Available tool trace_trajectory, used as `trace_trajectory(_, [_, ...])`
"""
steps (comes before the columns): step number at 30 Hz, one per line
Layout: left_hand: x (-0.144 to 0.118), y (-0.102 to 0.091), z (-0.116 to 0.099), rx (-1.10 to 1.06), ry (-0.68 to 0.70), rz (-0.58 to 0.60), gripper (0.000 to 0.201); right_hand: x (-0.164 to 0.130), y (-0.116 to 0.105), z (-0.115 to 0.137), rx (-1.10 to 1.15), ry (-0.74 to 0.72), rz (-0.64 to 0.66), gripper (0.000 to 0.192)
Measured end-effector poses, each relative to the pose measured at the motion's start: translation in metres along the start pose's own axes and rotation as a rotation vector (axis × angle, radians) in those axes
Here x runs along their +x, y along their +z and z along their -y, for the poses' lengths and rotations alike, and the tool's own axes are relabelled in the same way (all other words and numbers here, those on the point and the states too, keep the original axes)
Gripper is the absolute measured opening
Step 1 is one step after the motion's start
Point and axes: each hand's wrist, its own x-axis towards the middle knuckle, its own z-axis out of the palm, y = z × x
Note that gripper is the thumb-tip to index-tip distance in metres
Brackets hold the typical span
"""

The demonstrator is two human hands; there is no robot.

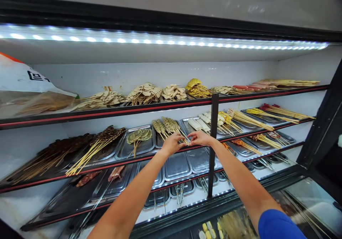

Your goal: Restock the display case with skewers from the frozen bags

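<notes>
Fingers: those of the left hand [172,145] and right hand [200,138] are curled in almost tip to tip at some bare stick ends; whether they are clamped on the sticks or merely rested there cannot be told.
Grey-green skewers [171,125]: the food is laid toward the back and the sticks are pointed forward, probably so that the wood can be handled and the coating left untouched.
Second shelf [107,166]: the grey-green skewers are carried here, on a tray near the middle, within easy reach of both hands.
Neighbouring trays: round flat skewers [139,135] are set to the left and white block skewers [200,123] to the right, apparently sorted by kind so that each can be picked out.
Black post [211,180]: it is crossed by the right wrist, the shelf fronts seemingly being braced by it.
Top shelf: pale flat skewers [144,93] and yellow skewers [197,88] are heaped in separate piles, perhaps to save width.
Plastic bag [40,84]: it is kept at the far left, beside the piles.
Light strip [133,41]: it is mounted above, presumably so that the food is well shown.
</notes>
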Motion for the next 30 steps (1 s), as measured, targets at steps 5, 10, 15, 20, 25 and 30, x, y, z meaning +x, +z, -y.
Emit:
trace_trajectory(5, [0.007, 0.001, -0.008, 0.037, -0.048, 0.003, 0.034, -0.006, 0.001, -0.001, 0.079, -0.037, -0.016, 0.051])
trace_trajectory(10, [0.002, 0.005, -0.011, 0.049, -0.036, -0.028, 0.04, -0.008, 0.002, -0.002, 0.103, -0.066, -0.048, 0.047])
trace_trajectory(15, [0.002, 0.011, -0.016, 0.07, -0.103, -0.065, 0.033, -0.002, 0.006, -0.006, 0.009, -0.088, -0.089, 0.041])
trace_trajectory(20, [0.004, 0.009, -0.014, 0.017, -0.117, -0.03, 0.03, 0.003, 0.007, -0.008, -0.144, -0.104, -0.104, 0.027])
trace_trajectory(25, [0.002, 0.011, -0.01, -0.027, -0.106, -0.067, 0.03, -0.001, 0.008, -0.004, -0.154, -0.164, -0.063, 0.029])
trace_trajectory(30, [0.003, 0.018, -0.011, 0.055, -0.136, -0.097, 0.015, -0.009, 0.015, 0.011, -0.616, -0.208, -0.173, 0.028])
